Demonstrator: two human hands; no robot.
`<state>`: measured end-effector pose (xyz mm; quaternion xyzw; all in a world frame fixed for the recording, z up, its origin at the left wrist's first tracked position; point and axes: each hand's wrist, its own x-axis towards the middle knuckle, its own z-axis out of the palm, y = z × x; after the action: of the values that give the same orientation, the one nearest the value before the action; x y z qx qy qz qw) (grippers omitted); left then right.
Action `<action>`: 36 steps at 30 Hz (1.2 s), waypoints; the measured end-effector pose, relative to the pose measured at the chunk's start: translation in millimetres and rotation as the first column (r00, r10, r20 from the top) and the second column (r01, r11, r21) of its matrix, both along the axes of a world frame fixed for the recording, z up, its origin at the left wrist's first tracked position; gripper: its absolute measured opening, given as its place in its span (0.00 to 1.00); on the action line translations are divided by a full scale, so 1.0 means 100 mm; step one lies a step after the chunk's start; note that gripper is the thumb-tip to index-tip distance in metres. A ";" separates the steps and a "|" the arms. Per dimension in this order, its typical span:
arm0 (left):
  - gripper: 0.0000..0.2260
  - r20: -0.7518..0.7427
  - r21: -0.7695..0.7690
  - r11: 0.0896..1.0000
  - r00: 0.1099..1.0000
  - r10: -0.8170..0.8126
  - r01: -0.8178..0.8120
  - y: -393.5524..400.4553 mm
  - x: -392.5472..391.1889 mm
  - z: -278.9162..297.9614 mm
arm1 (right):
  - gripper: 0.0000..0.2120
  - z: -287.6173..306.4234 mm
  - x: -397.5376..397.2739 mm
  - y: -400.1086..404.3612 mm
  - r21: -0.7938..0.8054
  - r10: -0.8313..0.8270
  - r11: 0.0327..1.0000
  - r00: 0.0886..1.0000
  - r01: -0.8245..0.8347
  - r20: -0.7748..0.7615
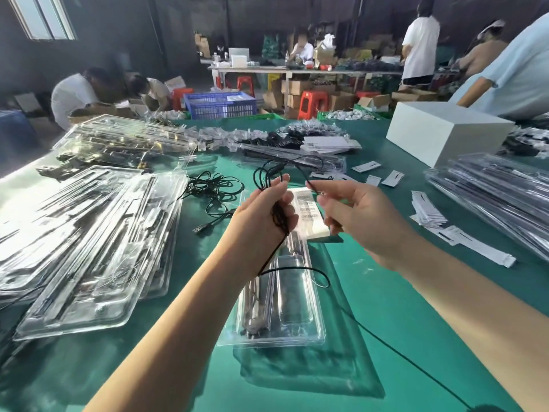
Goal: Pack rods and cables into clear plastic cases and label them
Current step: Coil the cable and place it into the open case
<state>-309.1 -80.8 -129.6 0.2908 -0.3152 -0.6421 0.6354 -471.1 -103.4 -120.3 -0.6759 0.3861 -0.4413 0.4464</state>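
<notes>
My left hand [263, 214] grips a coiled bundle of thin black cable [269, 173] above an open clear plastic case [297, 307] on the green table [401, 316]. The cable's loops stick up past my fingers and a strand hangs down over the case. My right hand [356, 215] pinches the same cable's free strand just right of the bundle. A metal rod [254, 304] lies in the case's left channel. A white barcode label card [309, 212] sits at the case's far end, between my hands.
Stacks of clear cases [89, 233] fill the left side, and more lie at the right [502, 197]. Loose black cables [214, 188] lie beyond my left hand. White label cards [430, 215] are scattered right. A white box [445, 132] stands far right. People work behind.
</notes>
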 end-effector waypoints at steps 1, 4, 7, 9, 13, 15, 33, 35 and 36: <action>0.11 0.047 -0.033 0.999 0.999 0.017 -0.015 0.00 -0.02 0.02 | 0.10 0.01 0.07 0.04 -0.027 0.007 1.000 1.000 -0.007 0.006; 0.14 0.246 -0.088 0.996 0.969 0.026 -0.005 0.02 -0.10 0.08 | 0.12 0.00 0.29 0.13 -0.078 0.001 0.997 0.995 0.007 0.099; 0.13 0.113 -0.019 0.994 0.988 0.109 -0.107 -0.03 -0.11 0.12 | 0.13 -0.07 0.39 0.17 -0.094 -0.010 0.995 0.988 0.024 0.155; 0.13 -0.042 0.012 0.991 0.990 0.134 -0.133 -0.08 -0.08 0.10 | 0.13 -0.13 0.38 0.18 -0.114 -0.033 0.992 0.989 0.049 0.141; 0.15 -0.036 0.004 0.993 0.993 0.116 -0.116 -0.07 -0.06 -0.03 | 0.13 -0.20 0.35 0.22 -0.177 -0.009 0.984 0.994 0.029 0.112; 0.17 0.003 -0.037 0.994 0.995 0.102 -0.101 -0.07 -0.04 -0.02 | 0.12 -0.24 0.32 0.26 -0.220 -0.074 0.970 0.990 0.099 0.119; 0.13 0.528 -0.028 0.998 0.846 0.065 -0.059 -0.08 0.22 -0.07 | 0.15 -0.53 -0.11 0.12 0.099 -0.010 0.995 0.998 0.016 -0.064; 0.15 0.577 -0.118 0.993 0.813 0.076 -0.009 -0.08 0.15 -0.11 | 0.16 -0.55 -0.05 0.12 0.123 -0.046 0.992 0.998 0.040 0.048; 0.16 0.581 -0.142 0.990 0.810 0.077 0.008 -0.07 0.12 -0.12 | 0.16 -0.55 -0.02 0.12 0.141 -0.079 0.988 0.990 0.062 0.114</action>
<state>-297.6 -87.9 -141.5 0.4352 -0.5336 -0.4864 0.5378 -473.3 -91.7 -175.1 -0.6019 0.4117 -0.4691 0.4981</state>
